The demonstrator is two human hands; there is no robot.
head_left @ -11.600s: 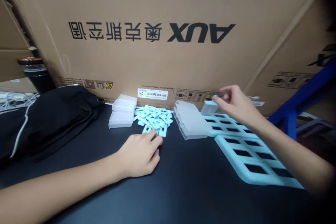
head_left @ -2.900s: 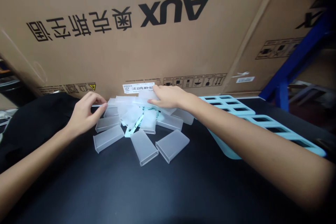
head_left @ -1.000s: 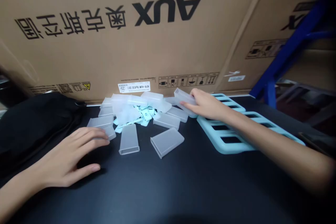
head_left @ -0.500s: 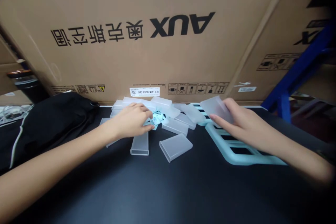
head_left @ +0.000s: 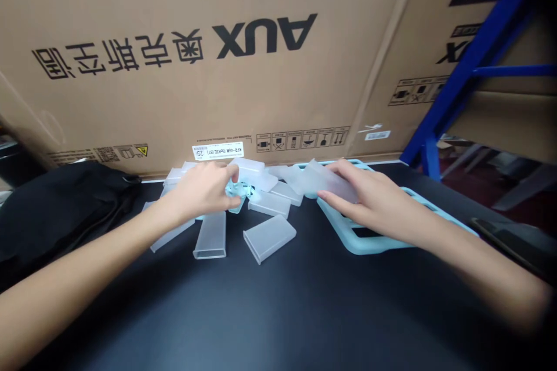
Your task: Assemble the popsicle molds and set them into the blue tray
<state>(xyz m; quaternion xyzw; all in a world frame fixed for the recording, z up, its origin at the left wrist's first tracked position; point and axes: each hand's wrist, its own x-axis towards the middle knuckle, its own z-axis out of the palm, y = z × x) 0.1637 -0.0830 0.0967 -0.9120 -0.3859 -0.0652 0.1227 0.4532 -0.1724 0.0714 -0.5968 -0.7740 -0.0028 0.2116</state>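
While the left hand (head_left: 204,188) is laid palm-down over the pile at about 11 o'clock from table centre, its fingertips are curled onto the small teal tags (head_left: 238,192) there — whether a tag is actually pinched cannot be told, since the fingers hide the contact. The right hand (head_left: 365,200) is seen at about 1 o'clock, closed around one frosted plastic sleeve (head_left: 322,179); the sleeve is held by thumb and fingers, tilted, its free end pointing to 10 o'clock, just above the near corner of the teal grid tray (head_left: 369,243). The tray is lying flat on the black table (head_left: 278,313), partly covered by the right hand and wrist.

More frosted sleeves are scattered around the tags: one loose sleeve (head_left: 270,238) is lying at 12 o'clock from table centre, apart from both hands; another sleeve (head_left: 210,235) is lying just beside the left wrist, at its 5 o'clock. Others are stacked against the big cardboard box (head_left: 195,69), which is standing along the far edge with "AUX" printed upside down. A black bag (head_left: 56,208) is resting at 9 o'clock, near the left forearm. A blue metal frame (head_left: 461,75) is seen at 2 o'clock — behind the tray, well apart from the hands.
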